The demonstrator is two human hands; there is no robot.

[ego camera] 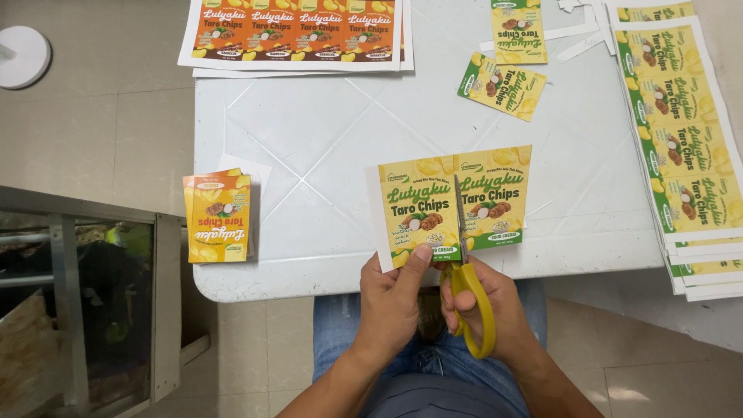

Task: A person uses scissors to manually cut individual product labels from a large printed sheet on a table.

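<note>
- Left hand (pixel 393 298) pinching lower edge of yellow-and-green printed paper strip of two snack labels (pixel 453 205), thumb on top, fingers clamped beneath; strip held above near edge of white plastic table (pixel 309 139).
- Right hand (pixel 484 302) closed through loops of yellow-handled scissors (pixel 467 282); blades running up the seam between the two labels, roughly halfway.
- Already cut: single yellow-green labels (pixel 503 85) loose on table top, small stack of orange-yellow labels (pixel 217 217) at left edge, white trimmed offcuts (pixel 580 42) at far side.
- Left to cut, by the look: uncut orange label sheets (pixel 298 31) at far edge, thick pile of uncut yellow-green label sheets (pixel 685 147) at right. Judged well short of halfway.
</note>
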